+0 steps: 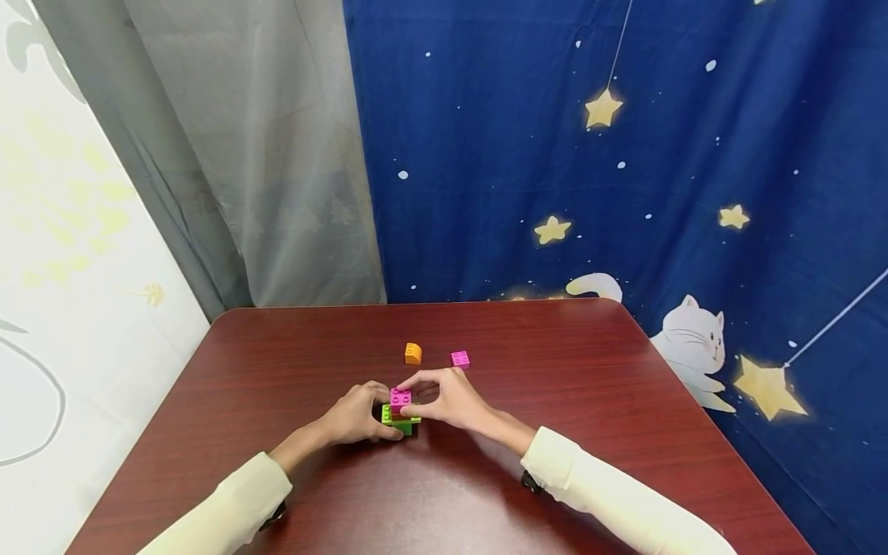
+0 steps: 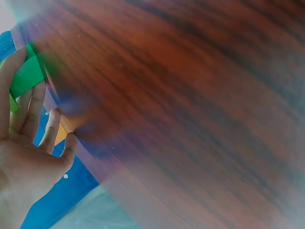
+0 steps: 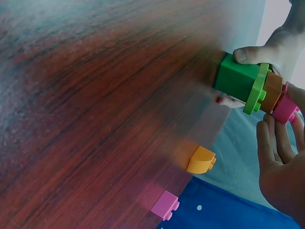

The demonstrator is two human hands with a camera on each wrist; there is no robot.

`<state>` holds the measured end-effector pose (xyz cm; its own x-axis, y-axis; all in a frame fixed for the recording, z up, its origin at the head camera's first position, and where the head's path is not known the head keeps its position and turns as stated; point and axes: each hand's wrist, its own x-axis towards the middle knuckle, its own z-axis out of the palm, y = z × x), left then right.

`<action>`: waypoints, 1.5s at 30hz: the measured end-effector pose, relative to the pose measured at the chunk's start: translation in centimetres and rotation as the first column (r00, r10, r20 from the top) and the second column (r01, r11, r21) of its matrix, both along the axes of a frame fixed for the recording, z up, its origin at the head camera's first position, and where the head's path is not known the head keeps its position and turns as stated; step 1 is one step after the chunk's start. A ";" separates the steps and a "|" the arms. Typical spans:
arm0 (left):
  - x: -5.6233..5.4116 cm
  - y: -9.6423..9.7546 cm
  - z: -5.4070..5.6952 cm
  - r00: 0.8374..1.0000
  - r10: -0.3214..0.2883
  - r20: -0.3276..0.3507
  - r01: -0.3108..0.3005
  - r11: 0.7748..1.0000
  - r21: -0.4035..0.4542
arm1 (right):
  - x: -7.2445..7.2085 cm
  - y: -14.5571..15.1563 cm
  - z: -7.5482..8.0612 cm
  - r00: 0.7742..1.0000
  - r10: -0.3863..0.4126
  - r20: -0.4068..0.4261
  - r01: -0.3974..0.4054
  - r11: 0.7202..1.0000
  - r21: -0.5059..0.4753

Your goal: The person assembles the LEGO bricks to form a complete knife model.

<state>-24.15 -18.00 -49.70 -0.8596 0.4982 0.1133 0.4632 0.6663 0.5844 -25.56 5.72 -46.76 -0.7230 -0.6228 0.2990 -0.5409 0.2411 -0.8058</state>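
A small tower of toy building bricks stands on the table between the two hands. From the bottom up it has a green brick (image 3: 237,78), a lime green plate (image 3: 257,90), a brown brick (image 3: 271,91) and a pink brick (image 3: 286,109) on top. The left hand (image 1: 357,415) grips the tower low down from the left, its thumb against the green brick. Coming from the right, the right hand (image 1: 451,397) pinches the pink brick between thumb and fingers. In the left wrist view the upper bricks are mostly hidden.
Behind the tower lie a loose orange brick (image 1: 412,354) with a curved side and a second pink brick (image 1: 460,359), just beyond the right hand. The dark red table (image 1: 541,339) has its far edge against a grey curtain (image 1: 312,193) and a blue one (image 1: 486,154).
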 end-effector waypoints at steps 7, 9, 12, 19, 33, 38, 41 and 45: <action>0.0 -0.1 0.0 1.000 0.008 0.007 -0.008 1.000 0.005 | 0.0 -0.2 0.3 1.000 0.000 0.000 0.000 1.000 0.025; 0.0 -0.2 -0.1 1.000 0.009 0.005 -0.009 1.000 0.005 | 0.0 -0.3 0.3 1.000 -0.004 -0.015 0.005 0.999 0.037; 0.0 -0.2 -0.1 1.000 0.010 -0.004 -0.010 1.000 0.003 | -0.1 -0.3 0.3 0.999 -0.014 -0.038 0.016 0.999 0.051; 0.0 -0.3 0.0 1.000 0.007 -0.022 -0.007 1.000 -0.002 | -0.2 -0.5 0.7 1.000 -0.021 -0.022 0.023 0.996 0.082; 0.0 -0.2 0.3 1.000 0.001 -0.014 -0.001 1.000 0.009 | 0.0 -0.5 0.1 0.999 -0.043 -0.021 0.044 0.998 0.034; 0.2 -0.1 0.1 1.000 -0.007 0.008 0.007 1.000 0.015 | 0.1 -0.2 -0.4 0.999 -0.035 -0.032 0.036 0.999 0.031; 0.2 0.0 0.1 1.000 -0.009 0.010 0.008 1.000 0.019 | 0.0 -0.1 -0.7 1.000 -0.017 -0.019 0.018 0.999 0.026; 0.3 0.1 0.1 1.000 -0.003 0.001 0.003 1.000 0.013 | 0.0 0.3 -0.8 0.999 -0.012 -0.044 0.015 0.998 0.058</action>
